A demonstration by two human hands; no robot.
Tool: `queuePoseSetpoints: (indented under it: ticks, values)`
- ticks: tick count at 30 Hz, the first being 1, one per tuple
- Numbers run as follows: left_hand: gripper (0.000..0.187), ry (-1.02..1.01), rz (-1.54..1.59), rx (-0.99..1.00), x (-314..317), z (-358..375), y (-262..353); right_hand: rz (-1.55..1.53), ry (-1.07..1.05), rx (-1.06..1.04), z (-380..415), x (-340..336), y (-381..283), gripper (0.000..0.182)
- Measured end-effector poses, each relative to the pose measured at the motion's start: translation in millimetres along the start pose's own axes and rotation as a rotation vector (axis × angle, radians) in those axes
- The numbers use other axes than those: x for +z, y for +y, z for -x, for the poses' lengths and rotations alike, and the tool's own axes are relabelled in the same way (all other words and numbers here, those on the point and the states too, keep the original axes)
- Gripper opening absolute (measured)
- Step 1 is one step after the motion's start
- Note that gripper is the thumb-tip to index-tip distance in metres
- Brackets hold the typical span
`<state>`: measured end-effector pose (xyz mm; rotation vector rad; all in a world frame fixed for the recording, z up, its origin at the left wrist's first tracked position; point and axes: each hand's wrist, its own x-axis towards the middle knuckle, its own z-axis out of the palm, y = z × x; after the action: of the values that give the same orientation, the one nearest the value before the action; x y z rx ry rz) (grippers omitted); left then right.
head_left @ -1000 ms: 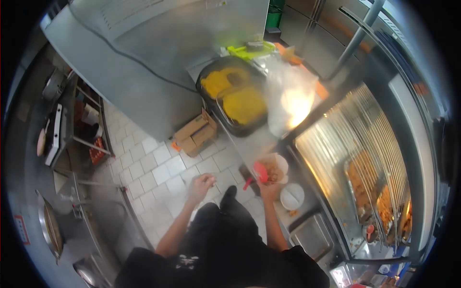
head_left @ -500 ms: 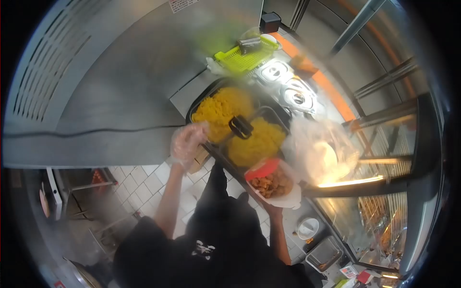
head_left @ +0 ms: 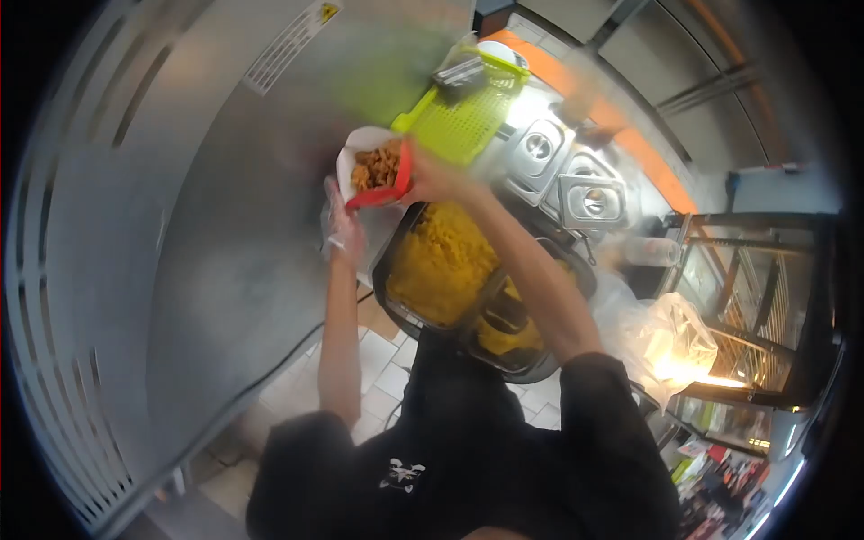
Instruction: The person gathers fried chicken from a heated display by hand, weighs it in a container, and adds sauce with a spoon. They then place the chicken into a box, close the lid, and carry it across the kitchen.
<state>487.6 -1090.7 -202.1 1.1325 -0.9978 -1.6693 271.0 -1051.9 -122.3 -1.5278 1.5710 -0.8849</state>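
A red-and-white takeaway box (head_left: 403,171) filled with brown food pieces (head_left: 376,166) is held up in front of the grey metal surface. My right hand (head_left: 432,177) grips its right side, by the red flap. My left hand (head_left: 344,225), in a clear plastic glove, supports the box at its lower left edge; its fingers are partly behind the box. Below the right forearm are two dark trays of yellow food (head_left: 441,261); a black handle-like object (head_left: 506,313) lies over the nearer one.
Beyond the box sits a lime-green basket (head_left: 459,121) with a dark packet (head_left: 461,76). Lidded steel containers (head_left: 594,200) stand to its right. A clear plastic bag (head_left: 670,346) hangs near the lit glass cabinet (head_left: 747,297). A black cable (head_left: 270,371) runs along the left.
The box has moved from the lower right, beside the trays, to the upper left in my right hand. My left hand has risen to meet it. The camera view has turned.
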Motion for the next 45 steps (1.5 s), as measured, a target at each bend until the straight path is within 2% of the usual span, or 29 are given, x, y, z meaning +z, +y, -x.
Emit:
queuePoseSetpoints:
  ticks: [2,4,5,6,7,8,10,11,12,14,15,17,19,21,24,26,27,29,30,31,34,35,36,38,39,41,42,43,45]
  values:
    - [0.062,0.015,0.02,-0.102,8.4,-6.1,-1.1,0.102,-0.118,-0.067,-10.7,7.1,15.5,0.109]
    - [0.069,0.223,-0.079,-0.195,2.3,-9.5,-15.6,0.056,-0.132,-0.025,-17.9,15.9,41.6,0.106]
    - [0.069,0.211,-0.076,-0.209,1.4,-9.2,-21.0,0.007,-0.16,-0.016,-20.8,16.4,54.8,0.103]
    - [0.068,0.173,-0.104,-0.111,0.5,-6.2,-21.0,0.006,-0.156,0.001,-14.7,10.1,57.2,0.103]
    - [0.067,0.136,-0.132,-0.01,-0.4,-2.6,-18.4,-0.119,-0.116,0.044,-1.7,-2.0,51.6,0.091]
    - [0.067,0.13,-0.133,-0.021,2.0,1.6,-13.3,-0.244,-0.076,0.085,13.0,-17.1,43.4,0.08]
    - [0.064,0.116,-0.102,0.088,10.1,11.2,-1.9,0.097,0.212,0.289,48.4,-61.8,13.7,0.049]
    - [0.055,0.072,-0.313,0.218,8.9,13.0,-0.8,0.218,0.372,0.366,61.8,-76.3,23.9,0.039]
    - [0.055,0.066,-0.309,0.213,15.2,20.7,3.2,0.34,0.532,0.441,71.8,-89.3,36.9,0.033]
    - [0.046,0.223,-0.572,0.472,31.6,36.9,12.5,0.469,0.653,0.753,76.0,-113.6,69.6,0.036]
    - [0.042,0.23,-0.408,0.565,34.1,35.7,9.1,0.47,0.663,0.758,73.5,-120.0,73.4,0.036]
    - [0.038,0.197,-0.319,0.596,56.1,41.5,26.1,0.678,0.468,0.932,69.6,-127.1,78.8,0.041]
    - [0.033,0.176,-0.24,0.618,63.8,47.0,38.2,0.676,0.476,0.909,64.3,-125.8,91.1,0.043]
    - [0.036,0.094,-0.383,0.695,67.2,42.4,43.2,0.675,0.484,0.876,55.7,-128.0,101.6,0.045]
    - [0.031,0.015,-0.418,0.676,83.6,47.7,59.0,0.625,0.517,0.907,53.8,-138.3,113.4,0.049]
    - [0.031,-0.019,-0.393,0.681,81.5,45.5,57.5,0.542,0.407,0.948,56.7,-167.5,126.5,0.049]
    - [0.03,-0.045,-0.365,0.683,80.0,45.8,55.7,0.606,0.325,0.919,56.7,-192.0,153.1,0.05]
    - [0.031,-0.054,-0.373,0.654,77.7,50.8,61.6,0.436,0.278,0.82,85.0,-230.9,143.9,0.051]
    - [0.032,-0.067,-0.375,0.637,77.1,52.8,65.7,0.207,0.322,0.744,102.0,-256.0,96.4,0.051]
    - [0.032,-0.073,-0.376,0.629,76.6,54.4,68.2,0.196,0.352,0.725,112.6,-272.5,86.5,0.049]
    - [0.027,0.026,-0.324,0.565,72.4,57.5,71.2,-0.011,0.694,0.608,139.8,-296.8,63.4,0.044]
    - [0.028,0.055,-0.336,0.533,68.9,57.2,71.8,0.0,0.732,0.591,140.5,-297.7,53.1,0.043]
    - [0.029,0.085,-0.347,0.503,67.6,56.9,71.6,0.003,0.734,0.594,132.5,-294.2,58.0,0.043]
    - [0.029,0.083,-0.388,0.494,69.6,55.3,68.5,0.05,0.396,0.615,104.1,-278.4,69.2,0.031]
    - [0.029,0.082,-0.436,0.486,71.6,55.6,67.9,0.106,0.395,0.653,78.4,-250.0,41.3,0.034]
    - [0.029,0.009,-0.485,0.472,77.8,55.5,67.2,0.459,0.281,0.583,17.8,-204.8,87.4,0.042]
    - [0.028,-0.055,-0.533,0.458,80.9,55.9,68.3,0.425,0.225,0.584,-4.4,-178.3,63.8,0.052]
    - [0.028,-0.054,-0.541,0.468,84.9,58.2,72.3,0.516,0.216,0.614,-34.9,-151.8,86.7,0.058]
    - [0.019,-0.223,-0.517,0.431,93.9,66.6,81.7,0.496,0.089,0.645,-58.1,-121.9,75.2,0.052]
